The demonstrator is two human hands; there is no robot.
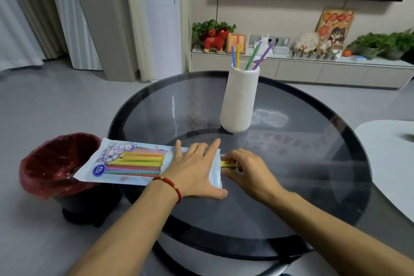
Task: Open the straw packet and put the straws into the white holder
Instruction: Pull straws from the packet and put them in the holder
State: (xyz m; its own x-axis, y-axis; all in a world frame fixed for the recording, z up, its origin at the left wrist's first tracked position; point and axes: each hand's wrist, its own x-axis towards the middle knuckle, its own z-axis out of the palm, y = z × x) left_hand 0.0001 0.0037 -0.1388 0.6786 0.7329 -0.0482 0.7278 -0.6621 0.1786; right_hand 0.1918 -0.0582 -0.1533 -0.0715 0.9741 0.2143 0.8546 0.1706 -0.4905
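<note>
The straw packet [125, 162] lies flat at the left edge of the round glass table [291, 163], its left end hanging over a bin. Coloured straws show through its clear window. My left hand [197, 170] presses flat on the packet's right part, fingers spread. My right hand [248, 170] pinches the ends of straws [228, 164] that stick out of the packet's open right end. The white ribbed holder [240, 101] stands upright at the middle of the table, with several straws [253, 56] in it.
A bin lined with a red bag [56, 163] stands on the floor left of the table. A white table corner [389, 141] is at the right. A low cabinet [313, 67] with plants and ornaments runs along the far wall.
</note>
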